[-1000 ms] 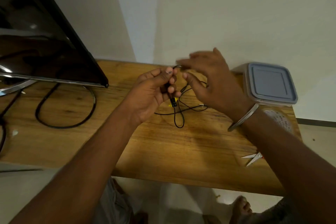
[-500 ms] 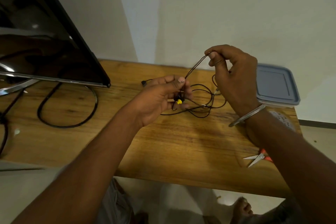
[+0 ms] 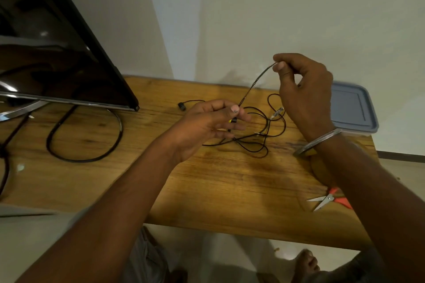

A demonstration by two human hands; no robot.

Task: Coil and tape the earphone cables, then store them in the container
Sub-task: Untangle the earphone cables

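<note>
A thin black earphone cable [image 3: 257, 82] stretches taut between my two hands above the wooden table [image 3: 230, 179]. My left hand [image 3: 207, 122] pinches its lower end between thumb and fingers, near a small yellow and black piece. My right hand [image 3: 301, 89], raised higher, pinches the upper end. The rest of the cable lies in loose loops [image 3: 255, 142] on the table under both hands, and one earbud [image 3: 181, 106] rests to the left. The container [image 3: 351, 108], with a grey-blue lid on it, stands at the table's right back, partly behind my right hand.
A black monitor [image 3: 57, 53] on a metal stand fills the left, with a thick black cable [image 3: 85, 145] looped on the table below it. Orange-handled scissors [image 3: 328, 200] lie near the right front edge, partly under my right forearm. A white wall is right behind the table.
My right hand drew a length of the cable up and to the right, away from my left hand, so it is now taut. The view shifted slightly.
</note>
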